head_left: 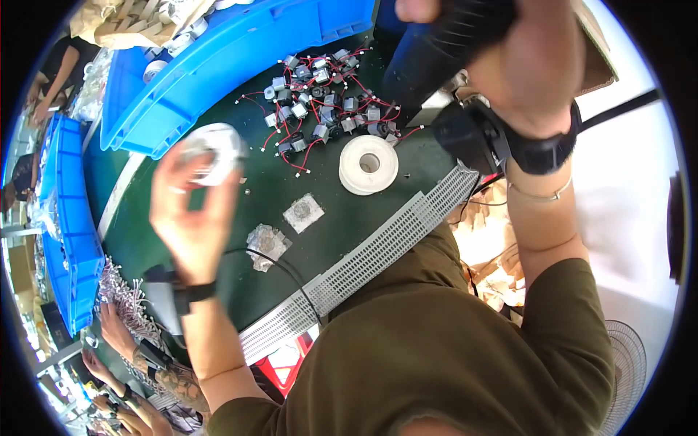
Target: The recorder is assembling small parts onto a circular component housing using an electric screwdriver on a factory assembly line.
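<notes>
My left hand (185, 218) is raised over the left side of the green table, its fingers closed around a round white plastic part (227, 149). Motion blurs that part, and a bit of red shows below it. At the upper right, my right hand (534, 69) is wrapped round a thick black ridged tool (454, 40); its working end is hidden. Between the hands lies a pile of small grey motors (327, 105) with red wires. Nearer me, a white spool-like ring (351, 176) rests flat on the table beside the pile.
Two small crumpled pads (303, 213) lie mid-table. A perforated metal strip (363, 269) edges the table before me. A long blue bin (218, 73) stands at the back, another blue bin (73, 225) to the left. Co-workers' arms (120, 334) and white cables are at lower left.
</notes>
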Demonstrator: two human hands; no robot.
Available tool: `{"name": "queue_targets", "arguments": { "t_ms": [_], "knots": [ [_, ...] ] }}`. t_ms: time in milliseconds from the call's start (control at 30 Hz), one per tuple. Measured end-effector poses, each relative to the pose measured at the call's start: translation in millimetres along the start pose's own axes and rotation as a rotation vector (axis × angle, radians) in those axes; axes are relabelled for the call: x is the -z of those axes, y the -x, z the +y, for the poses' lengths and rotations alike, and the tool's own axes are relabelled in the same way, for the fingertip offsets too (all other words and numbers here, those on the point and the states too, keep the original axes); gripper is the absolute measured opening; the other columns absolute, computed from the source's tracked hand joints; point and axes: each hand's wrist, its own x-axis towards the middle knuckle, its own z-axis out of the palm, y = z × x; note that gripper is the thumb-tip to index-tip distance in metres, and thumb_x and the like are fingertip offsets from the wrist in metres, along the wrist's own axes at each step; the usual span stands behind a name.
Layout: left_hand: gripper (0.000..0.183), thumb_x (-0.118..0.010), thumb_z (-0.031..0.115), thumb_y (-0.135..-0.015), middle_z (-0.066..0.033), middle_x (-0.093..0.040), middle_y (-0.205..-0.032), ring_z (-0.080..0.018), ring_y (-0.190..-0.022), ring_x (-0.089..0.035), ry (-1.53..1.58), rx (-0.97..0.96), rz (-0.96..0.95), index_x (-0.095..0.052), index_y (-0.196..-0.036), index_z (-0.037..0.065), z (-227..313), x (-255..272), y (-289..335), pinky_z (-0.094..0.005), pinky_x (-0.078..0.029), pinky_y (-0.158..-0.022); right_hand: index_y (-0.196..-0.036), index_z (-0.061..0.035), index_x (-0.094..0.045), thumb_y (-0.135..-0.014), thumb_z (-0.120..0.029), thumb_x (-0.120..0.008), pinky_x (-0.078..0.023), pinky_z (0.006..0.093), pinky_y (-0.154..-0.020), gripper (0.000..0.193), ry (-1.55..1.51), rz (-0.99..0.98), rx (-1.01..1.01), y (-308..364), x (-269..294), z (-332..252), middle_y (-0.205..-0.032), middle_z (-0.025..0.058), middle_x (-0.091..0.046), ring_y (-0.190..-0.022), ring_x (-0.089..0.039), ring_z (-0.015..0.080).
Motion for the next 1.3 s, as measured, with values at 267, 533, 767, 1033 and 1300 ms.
{"name": "queue_targets", "arguments": {
  "t_ms": [267, 533, 767, 1033, 1300],
  "knots": [
    [0.032, -0.068, 0.023, -0.080, -0.0196, -0.062, -0.099, -0.0341, -0.092, -0.060, -0.731, 0.047, 0.039, -0.061, -0.101, -0.001, -111.8, 64.1, -8.6, -0.0403, -0.047, -0.079, -0.078, -0.0025, -0.060, -0.082, -0.017, -0.068, -0.042, 0.0202, -0.049, 0.017, 0.257, 0.021, -0.027, -12.3, 5.6, 28.6, -0.062, 0.0013, -0.058, -0.053, -0.054, 0.0077],
    [0.019, -0.071, 0.024, -0.073, -0.0059, -0.057, -0.083, -0.0257, -0.084, -0.054, -0.353, -0.375, -0.391, -0.066, -0.078, 0.007, 19.1, -75.2, -18.2, -0.0370, -0.041, -0.080, -0.085, 0.0016, -0.059, -0.082, -0.019, -0.069, -0.045, 0.0215, -0.057, 0.023, 0.159, 0.161, 0.107, -22.4, -12.5, 46.8, -0.066, 0.0021, -0.059, -0.063, -0.057, 0.0087],
    [0.003, -0.067, 0.010, -0.075, -0.0066, -0.059, -0.075, -0.0271, -0.075, -0.056, 0.037, -0.211, -0.426, -0.068, -0.077, 0.007, 8.4, -64.3, -35.8, -0.0377, -0.044, -0.072, -0.107, -0.0035, -0.057, -0.075, -0.012, -0.069, -0.049, 0.0322, -0.072, 0.036, 0.744, -0.527, 0.063, 34.0, 1.0, 85.5, -0.093, 0.0107, -0.060, -0.083, -0.061, 0.0248],
    [0.005, -0.067, 0.006, -0.075, -0.0113, -0.058, -0.069, -0.0292, -0.065, -0.058, 0.209, -0.147, -0.336, -0.065, -0.073, 0.002, 24.2, -52.4, -57.3, -0.0371, -0.046, -0.060, -0.080, 0.0003, -0.059, -0.078, -0.016, -0.065, -0.047, 0.0454, -0.069, 0.017, 0.822, -0.805, -0.232, 22.4, -4.9, 118.2, -0.075, 0.0182, -0.062, -0.079, -0.061, 0.0367],
    [0.018, -0.062, 0.017, -0.084, -0.0157, -0.067, -0.094, -0.0315, -0.083, -0.065, -0.386, 0.046, 0.047, -0.067, -0.095, 0.004, -73.5, 56.7, -161.3, -0.0350, -0.051, -0.075, -0.117, 0.0007, -0.055, -0.084, -0.001, -0.060, -0.048, 0.0281, -0.078, 0.033, 0.117, -0.571, -0.564, 21.2, 15.4, 91.1, -0.100, 0.0073, -0.058, -0.093, -0.058, 0.0154]
  ]
}}
